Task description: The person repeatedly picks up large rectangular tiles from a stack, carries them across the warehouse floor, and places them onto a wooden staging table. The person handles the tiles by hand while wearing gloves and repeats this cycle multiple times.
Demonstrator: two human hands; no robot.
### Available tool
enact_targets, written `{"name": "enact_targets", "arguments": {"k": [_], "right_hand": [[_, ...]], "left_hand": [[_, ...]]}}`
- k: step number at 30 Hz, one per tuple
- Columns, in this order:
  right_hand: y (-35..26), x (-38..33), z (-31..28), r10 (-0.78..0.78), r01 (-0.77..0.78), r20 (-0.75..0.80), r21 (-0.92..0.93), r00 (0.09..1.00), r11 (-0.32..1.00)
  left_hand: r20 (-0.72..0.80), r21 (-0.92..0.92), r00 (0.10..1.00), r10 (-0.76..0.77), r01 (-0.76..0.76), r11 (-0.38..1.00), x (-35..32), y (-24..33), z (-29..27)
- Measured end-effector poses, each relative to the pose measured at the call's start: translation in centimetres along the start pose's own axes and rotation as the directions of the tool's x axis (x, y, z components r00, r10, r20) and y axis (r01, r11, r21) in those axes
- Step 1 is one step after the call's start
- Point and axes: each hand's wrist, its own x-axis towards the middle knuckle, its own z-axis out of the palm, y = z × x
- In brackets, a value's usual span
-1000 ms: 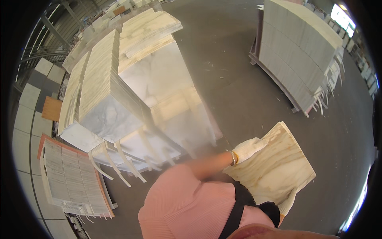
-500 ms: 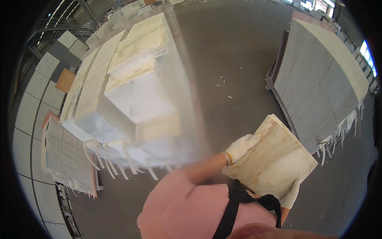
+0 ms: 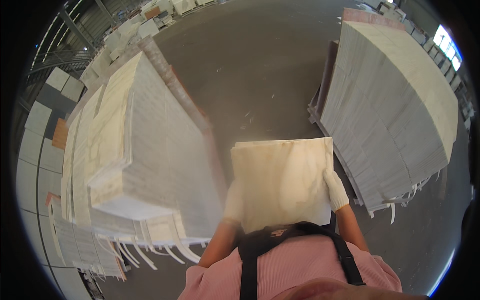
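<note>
Upright in front of my chest are square stone slabs [image 3: 285, 182], cream with tan veining. Their doubled top edge shows more than one, pressed together. My left hand [image 3: 233, 204], in a white knit glove and smeared by motion, grips their left edge. At the opposite edge my right hand [image 3: 336, 190], gloved alike, is closed round the side with its fingers partly hidden. To the left stands a big stack of pale stone slabs [image 3: 167, 145], apart from the ones I carry.
On the right, another tall block of packed grey-white slabs [image 3: 385, 105] rests on a dark support. White straps [image 3: 145, 257] dangle at the left stack's foot. Grey floor [image 3: 250, 65] with small white scraps runs between the stacks. Large pale panels [image 3: 30, 150] line the far left.
The held slabs have swung from a tilted position on the right to upright before my chest. Both hands still hold them. My view has turned, and the left stack sits farther left.
</note>
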Motion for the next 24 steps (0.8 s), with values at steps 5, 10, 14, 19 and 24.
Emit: {"name": "enact_targets", "arguments": {"k": [5,10,14,19,24], "right_hand": [[-6.1,12.0,3.5,-0.194,0.191,-0.057,-0.056,0.979,0.98],[-10.6,22.7,5.5,-0.233,0.232,-0.079,-0.028,0.969,0.972],[-14.7,34.7,7.2,-0.222,0.217,-0.086,-0.056,0.971,0.974],[-26.1,50.2,11.5,-0.239,0.24,0.011,-0.03,0.971,0.97],[-38.6,58.9,13.3,-0.138,0.177,0.219,-0.17,0.966,0.969]], "left_hand": [[0.116,-0.164,0.99,-0.082,0.1,0.981,14.2,5.9,1.0],[0.101,-0.083,0.994,-0.041,0.049,0.995,27.5,9.4,2.6],[0.042,-0.11,0.995,-0.091,0.095,0.989,39.0,11.6,5.4],[0.006,-0.19,0.993,-0.12,0.119,0.975,53.7,17.5,8.5],[-0.077,-0.363,0.99,-0.114,0.079,0.929,61.5,22.8,11.0]]}}
